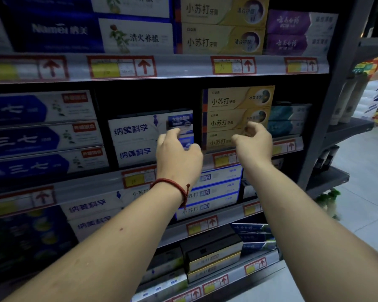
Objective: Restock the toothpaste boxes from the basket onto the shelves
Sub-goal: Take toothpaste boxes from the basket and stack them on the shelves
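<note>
Forearms (100, 253) nearest us — our left hand (179, 155) curled at the right end of the white boxes (135, 129), which lay long left-to-right, grip uncertain. Our right hand (253, 144), loosely curled, held nothing.

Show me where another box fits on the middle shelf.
Best room: the dark gap above the white stack, between the blue stack and the yellow stack. A shallower gap lies above the teal boxes. The blue and yellow stacks nearly reach the upper shelf; the left hand and right hand crowd the white and yellow fronts.
</note>
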Demonstrator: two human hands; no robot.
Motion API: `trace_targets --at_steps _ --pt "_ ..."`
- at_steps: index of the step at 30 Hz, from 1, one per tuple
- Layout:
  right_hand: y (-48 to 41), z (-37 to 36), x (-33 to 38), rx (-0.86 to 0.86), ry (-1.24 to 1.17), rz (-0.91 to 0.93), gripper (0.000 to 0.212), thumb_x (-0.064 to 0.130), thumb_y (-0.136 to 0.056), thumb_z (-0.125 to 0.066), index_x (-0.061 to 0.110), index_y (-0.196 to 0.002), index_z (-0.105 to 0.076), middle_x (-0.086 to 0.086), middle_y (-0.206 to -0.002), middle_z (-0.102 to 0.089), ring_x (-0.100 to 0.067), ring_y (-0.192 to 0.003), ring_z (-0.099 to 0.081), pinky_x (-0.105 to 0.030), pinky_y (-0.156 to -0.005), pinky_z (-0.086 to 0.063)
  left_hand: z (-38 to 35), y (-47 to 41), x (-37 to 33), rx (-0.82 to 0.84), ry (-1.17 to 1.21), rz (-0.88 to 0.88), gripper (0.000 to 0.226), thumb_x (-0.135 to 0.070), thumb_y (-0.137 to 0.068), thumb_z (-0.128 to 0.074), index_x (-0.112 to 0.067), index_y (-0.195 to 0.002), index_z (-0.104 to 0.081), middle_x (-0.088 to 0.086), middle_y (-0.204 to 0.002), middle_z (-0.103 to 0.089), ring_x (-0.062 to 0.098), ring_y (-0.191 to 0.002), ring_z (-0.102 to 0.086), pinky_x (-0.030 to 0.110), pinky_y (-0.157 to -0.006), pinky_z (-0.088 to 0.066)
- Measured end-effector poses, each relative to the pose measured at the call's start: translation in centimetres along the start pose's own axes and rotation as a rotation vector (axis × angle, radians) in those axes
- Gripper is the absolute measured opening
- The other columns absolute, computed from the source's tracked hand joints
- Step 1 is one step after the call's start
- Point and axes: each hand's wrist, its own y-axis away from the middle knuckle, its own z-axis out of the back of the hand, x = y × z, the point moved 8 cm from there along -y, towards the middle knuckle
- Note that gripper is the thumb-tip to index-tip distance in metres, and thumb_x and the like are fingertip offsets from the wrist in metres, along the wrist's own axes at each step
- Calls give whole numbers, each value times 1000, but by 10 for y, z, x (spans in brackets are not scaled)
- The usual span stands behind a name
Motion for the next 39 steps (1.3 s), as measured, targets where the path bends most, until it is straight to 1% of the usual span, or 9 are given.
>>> trace_targets --at_steps 5,10,15,18,21,28,31,35,39 --pt "41 -33 5 168 102 44 34 7 -89 -65 21 -120 -66 10 -104 -68 -11 -101 -64 -27 -85 -52 45 12 32 -74 -16 19 54 -19 -96 -59 -17 -147 -42 0 -144 -38 8 -111 -45 15 -85 -35" --pt "58 -65 11 256 176 90 45 9 -88 -65 17 -132 -63 2 -119 -69 -15 -108 -64 -32 -93 -54 72 12 63 -127 -45 143 64 -22 -93 -61 -7 -148 -31 2 -144 -25 24 -127 -44 30 -94 -43" --pt "56 -82 12 234 196 71 46 15 -88 -64 18 -134 -60 0 -123 -67 -16 -99 -65 -21 -66 -47 81 2 76 -119 -77 195 57 -22 -93 -58 -6 -143 -35 5 -143 -26 29 -132 -39 32 -93 -43" --pt "56 -88 12 224 142 29 46 13 -91 -63 16 -136 -57 4 -127 -62 -14 -104 -61 -18 -67 -42 81 -5 81 -101 -74 199 50 -23 -92 -57 -6 -137 -43 7 -138 -34 31 -131 -40 42 -104 -45" --pt "53 -93 9 220 103 0 24 9 -91 -62 22 -111 -59 7 -104 -66 -9 -84 -59 -19 -59 -41 81 -9 84 -108 -64 197 54 -23 -91 -57 -6 -140 -42 7 -138 -35 32 -132 -40 49 -108 -43" --pt "56 -99 8 213 68 -8 52 9 -91 -62 17 -141 -54 3 -116 -63 -11 -91 -59 -16 -60 -39 81 -10 85 -110 -76 157 57 -22 -91 -57 -8 -144 -42 6 -136 -34 27 -130 -37 41 -108 -43" --pt "56 -98 8 220 70 -9 48 9 -90 -63 16 -137 -57 2 -115 -66 -9 -90 -60 -18 -60 -41 82 -12 85 -101 -79 146 58 -21 -92 -58 -11 -147 -42 3 -141 -31 24 -134 -36 31 -104 -41" --pt "56 -98 7 220 87 -9 40 10 -87 -65 17 -127 -62 0 -112 -69 -20 -100 -64 -27 -73 -50 81 -14 86 -100 -70 145 45 -21 -89 -59 -4 -131 -55 5 -138 -36 31 -126 -46 43 -102 -50" --pt "57 -95 8 222 62 -13 29 7 -89 -65 22 -113 -61 5 -105 -67 -12 -93 -62 -20 -66 -44 82 -12 86 -111 -49 137 45 -19 -89 -59 -2 -131 -56 6 -141 -37 33 -127 -48 46 -103 -50"
